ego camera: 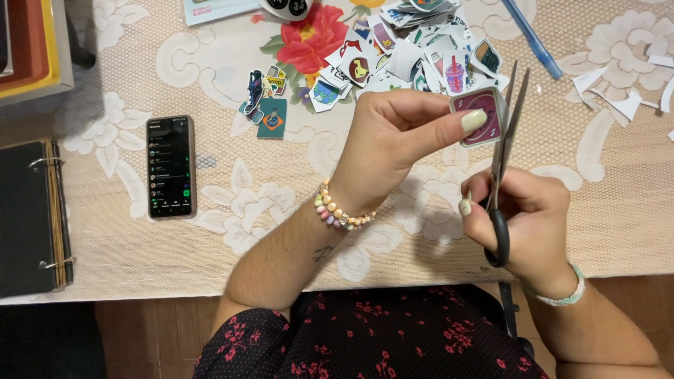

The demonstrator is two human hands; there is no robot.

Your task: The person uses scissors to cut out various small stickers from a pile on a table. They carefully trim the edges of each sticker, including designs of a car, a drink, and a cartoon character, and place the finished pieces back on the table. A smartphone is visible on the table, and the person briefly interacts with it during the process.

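Both hands are up over the near edge of the table (421,263), close together. Left hand (397,144) is curled shut, thumb & fingers pinching a small maroon sticker (481,116) w/ rounded corners and a pale border, held upright-ish above the cloth. Right hand (530,221) is closed round the black handles of the scissors (504,158); blades point up & away from me, parted a little, w/ the sticker's right edge sitting right at/between them. Can't tell if the blades actually bite the paper.

I see a lace cloth w/ flower pattern covering the table. Behind the hands, well apart, lies a pile of cut stickers (400,52), plus a few loose ones (265,102) to its left. White paper scraps (618,95) lie far right, a blue pen (531,36) slants near the top edge. Phone (170,167), screen lit, lies flat to the left; a black ring binder (31,217) sits at the far left edge. Bead bracelet (338,209) on left wrist, pale band (567,293) on right wrist.
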